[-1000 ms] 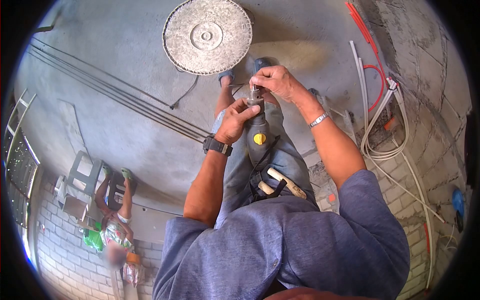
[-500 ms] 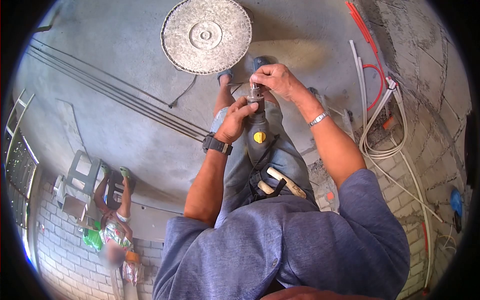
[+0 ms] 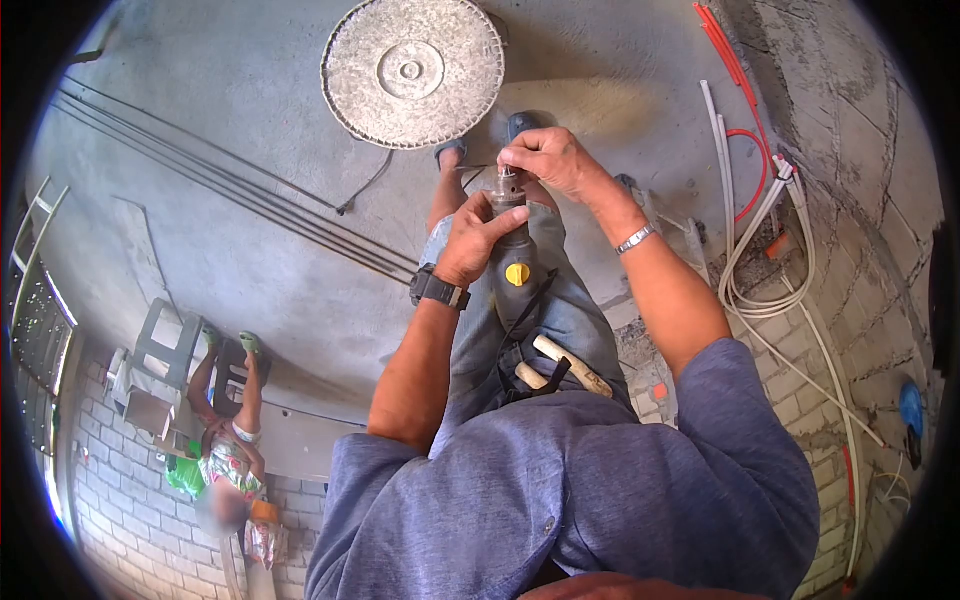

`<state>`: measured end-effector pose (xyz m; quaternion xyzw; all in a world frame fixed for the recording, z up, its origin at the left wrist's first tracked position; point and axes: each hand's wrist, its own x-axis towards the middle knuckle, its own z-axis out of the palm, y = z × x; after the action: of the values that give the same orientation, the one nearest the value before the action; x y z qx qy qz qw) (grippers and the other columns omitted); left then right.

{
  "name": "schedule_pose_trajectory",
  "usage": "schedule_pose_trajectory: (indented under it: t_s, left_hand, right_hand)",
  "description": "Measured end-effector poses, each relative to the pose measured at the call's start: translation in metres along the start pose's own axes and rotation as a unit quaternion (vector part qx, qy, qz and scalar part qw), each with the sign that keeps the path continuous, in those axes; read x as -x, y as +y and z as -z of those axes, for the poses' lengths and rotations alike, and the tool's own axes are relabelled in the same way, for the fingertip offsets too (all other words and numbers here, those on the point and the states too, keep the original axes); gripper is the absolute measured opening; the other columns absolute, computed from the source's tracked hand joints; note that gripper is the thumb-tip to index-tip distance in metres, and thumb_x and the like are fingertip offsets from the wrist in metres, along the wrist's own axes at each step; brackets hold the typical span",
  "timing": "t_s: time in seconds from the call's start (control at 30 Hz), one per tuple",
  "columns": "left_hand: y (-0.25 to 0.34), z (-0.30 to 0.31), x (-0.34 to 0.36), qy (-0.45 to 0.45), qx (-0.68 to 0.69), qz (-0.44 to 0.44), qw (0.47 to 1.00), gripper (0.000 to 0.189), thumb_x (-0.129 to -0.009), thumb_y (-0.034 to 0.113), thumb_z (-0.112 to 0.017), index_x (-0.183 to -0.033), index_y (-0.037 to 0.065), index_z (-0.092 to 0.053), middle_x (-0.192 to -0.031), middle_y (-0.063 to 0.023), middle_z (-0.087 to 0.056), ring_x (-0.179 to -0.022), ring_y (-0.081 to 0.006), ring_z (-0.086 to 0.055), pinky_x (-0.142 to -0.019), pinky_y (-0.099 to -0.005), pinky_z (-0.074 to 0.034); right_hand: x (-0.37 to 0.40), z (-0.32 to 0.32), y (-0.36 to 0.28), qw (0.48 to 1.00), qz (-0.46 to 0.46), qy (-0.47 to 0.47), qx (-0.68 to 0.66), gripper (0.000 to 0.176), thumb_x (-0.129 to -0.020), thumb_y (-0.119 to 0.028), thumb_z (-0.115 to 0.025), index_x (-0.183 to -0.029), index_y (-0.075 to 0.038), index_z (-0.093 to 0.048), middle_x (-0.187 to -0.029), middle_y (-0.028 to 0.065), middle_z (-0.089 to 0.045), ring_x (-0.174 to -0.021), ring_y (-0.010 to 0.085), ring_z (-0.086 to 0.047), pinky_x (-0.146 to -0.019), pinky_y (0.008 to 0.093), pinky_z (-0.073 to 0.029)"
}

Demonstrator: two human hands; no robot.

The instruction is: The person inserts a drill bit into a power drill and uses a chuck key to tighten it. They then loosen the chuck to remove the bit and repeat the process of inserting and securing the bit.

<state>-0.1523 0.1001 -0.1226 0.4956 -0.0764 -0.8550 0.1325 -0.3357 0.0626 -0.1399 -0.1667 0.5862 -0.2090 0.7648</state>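
A dark power drill (image 3: 514, 262) with a yellow knob stands over my lap, its metal chuck (image 3: 511, 197) pointing away from me. My left hand (image 3: 474, 238) is closed around the chuck, the thumb laid across it. At the chuck's tip, my right hand (image 3: 553, 162) pinches with thumb and fingertips; whatever small piece they hold is hidden by the fingers. Against my waist, two light wooden handles (image 3: 572, 364) stick out beside a black strap.
A round, cement-crusted lid (image 3: 411, 72) is in front of my feet. Long thin bars (image 3: 240, 190) lie on the floor to the left. White coiled tubing (image 3: 765, 290) and red tubes (image 3: 728, 55) lie to the right. Another person (image 3: 232, 460) sits near plastic chairs (image 3: 168, 345).
My left hand has shifted slightly round the chuck, its thumb now lying further across to the right. My right hand stays at the chuck's tip, almost unmoved.
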Motion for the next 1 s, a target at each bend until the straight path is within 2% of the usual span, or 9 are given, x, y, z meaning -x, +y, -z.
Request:
schedule_pose_trajectory:
  t_s: [0.1,0.17,0.37,0.4,0.47,0.6,0.67,0.87,1.0]
  left_hand:
    - [0.003,-0.004,0.001,0.026,-0.036,-0.029,0.999,0.03,-0.085,0.019,-0.069,-0.106,0.001,-0.057,-0.096,-0.0025,-0.061,-0.08,-0.0099,-0.056,-0.076,-0.0247,-0.045]
    - [0.009,0.0,0.001,-0.047,0.104,-0.02,0.993,0.031,-0.085,0.019,-0.069,-0.107,0.001,-0.056,-0.093,-0.0014,-0.061,-0.079,-0.0101,-0.056,-0.076,-0.0248,-0.046]
    - [-0.003,0.001,0.001,0.048,-0.068,-0.012,0.996,0.032,-0.086,0.019,-0.065,-0.111,0.001,-0.055,-0.093,-0.0009,-0.06,-0.084,-0.0105,-0.055,-0.079,-0.0253,-0.044]
    - [0.0,0.0,0.001,0.048,-0.067,-0.012,0.997,0.032,-0.086,0.019,-0.065,-0.111,0.001,-0.055,-0.093,-0.0009,-0.06,-0.084,-0.0105,-0.055,-0.079,-0.0253,-0.044]
    - [0.007,0.003,0.001,-0.043,0.08,-0.028,0.995,0.034,-0.085,0.021,-0.067,-0.11,0.0,-0.055,-0.092,-0.0018,-0.06,-0.086,-0.0109,-0.055,-0.081,-0.026,-0.043]
    - [0.0,0.007,0.002,-0.023,0.055,0.011,0.998,0.037,-0.085,0.022,-0.067,-0.111,0.0,-0.053,-0.094,-0.0023,-0.059,-0.087,-0.0116,-0.055,-0.082,-0.0266,-0.043]
    - [-0.005,0.003,0.003,0.032,-0.062,-0.002,0.998,0.035,-0.086,0.02,-0.064,-0.112,-0.001,-0.055,-0.097,-0.0039,-0.059,-0.092,-0.0119,-0.054,-0.085,-0.0273,-0.041]
    - [0.004,0.008,0.001,-0.059,0.101,-0.018,0.993,0.035,-0.084,0.019,-0.068,-0.11,-0.001,-0.055,-0.096,-0.0047,-0.061,-0.088,-0.0132,-0.057,-0.081,-0.0268,-0.045]
    - [-0.006,0.007,0.004,-0.012,0.018,-0.008,1.0,0.035,-0.086,0.02,-0.066,-0.111,-0.001,-0.055,-0.099,-0.0041,-0.06,-0.091,-0.0132,-0.056,-0.083,-0.0271,-0.043]
  right_hand:
    - [0.0,0.0,0.001,1.0,-0.005,0.003,-0.003,0.021,-0.086,-0.019,-0.063,-0.082,0.001,-0.068,-0.077,0.0043,-0.066,-0.071,0.0106,-0.061,-0.067,0.0254,-0.051]
    - [-0.001,0.001,0.002,1.0,-0.007,0.001,0.002,0.021,-0.086,-0.019,-0.063,-0.082,0.001,-0.068,-0.077,0.0044,-0.066,-0.071,0.0106,-0.061,-0.068,0.0255,-0.051]
    - [-0.002,-0.001,0.002,1.0,-0.009,0.007,0.023,0.02,-0.086,-0.018,-0.063,-0.083,0.001,-0.068,-0.077,0.0047,-0.066,-0.072,0.0107,-0.061,-0.068,0.0252,-0.052]
    - [-0.001,-0.002,0.001,1.0,-0.012,0.008,0.022,0.021,-0.086,-0.019,-0.063,-0.083,0.001,-0.068,-0.077,0.0047,-0.066,-0.072,0.0107,-0.061,-0.068,0.0252,-0.052]
    - [-0.002,-0.002,0.001,1.0,-0.016,0.008,0.02,0.021,-0.086,-0.019,-0.063,-0.083,0.001,-0.068,-0.077,0.0046,-0.066,-0.072,0.0106,-0.061,-0.069,0.0252,-0.052]
    - [-0.002,-0.002,0.002,1.0,-0.004,-0.001,0.019,0.021,-0.087,-0.019,-0.063,-0.084,0.001,-0.068,-0.078,0.0046,-0.066,-0.072,0.0105,-0.061,-0.068,0.0255,-0.052]
    - [-0.001,-0.003,0.001,0.999,-0.003,0.002,0.036,0.02,-0.087,-0.018,-0.063,-0.084,0.001,-0.067,-0.079,0.0047,-0.066,-0.072,0.0105,-0.061,-0.067,0.0256,-0.052]
    - [-0.002,-0.004,0.007,1.0,-0.013,0.011,-0.012,0.02,-0.087,-0.018,-0.063,-0.084,0.001,-0.067,-0.079,0.0045,-0.065,-0.071,0.0109,-0.061,-0.067,0.0255,-0.052]
    - [-0.003,-0.003,0.01,1.0,-0.01,0.007,-0.003,0.02,-0.086,-0.019,-0.064,-0.084,0.001,-0.067,-0.079,0.0047,-0.065,-0.071,0.0108,-0.061,-0.066,0.0256,-0.052]
